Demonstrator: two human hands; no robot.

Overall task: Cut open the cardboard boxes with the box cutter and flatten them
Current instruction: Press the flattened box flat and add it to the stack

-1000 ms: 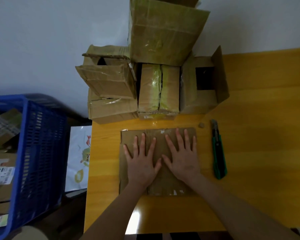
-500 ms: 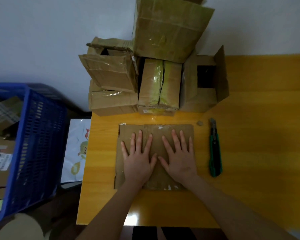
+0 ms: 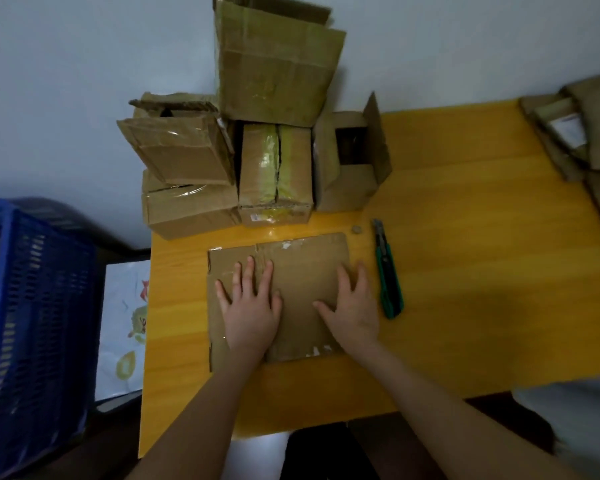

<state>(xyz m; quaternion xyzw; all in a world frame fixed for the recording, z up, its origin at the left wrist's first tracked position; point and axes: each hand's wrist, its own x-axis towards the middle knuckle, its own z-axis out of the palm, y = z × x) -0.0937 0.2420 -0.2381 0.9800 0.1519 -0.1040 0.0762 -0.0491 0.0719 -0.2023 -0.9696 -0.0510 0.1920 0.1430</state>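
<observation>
I see a flat piece of cardboard (image 3: 302, 271) lying on the yellow tabletop (image 3: 465, 306). My left hand (image 3: 250, 306) is pressed down on its left part, fingers spread wide and holding nothing. My right hand (image 3: 354, 306) is flat on its right part, fingers open too, with the tips near the right edge. It holds nothing.

The green box cutter (image 3: 388, 271) lies on the tabletop just to the right of the cardboard, close to my right hand but not touching it. A tiny round scrap (image 3: 356, 230) sits by the cardboard's far right corner.

Behind the flat piece, a pile of cardboard boxes (image 3: 274, 150) stands against the wall, some stacked on others. One box (image 3: 350, 161) has its flap open. More flat cardboard (image 3: 582, 140) lies at the far right edge. A blue basket (image 3: 32, 323) stands to the left, off the tabletop.
</observation>
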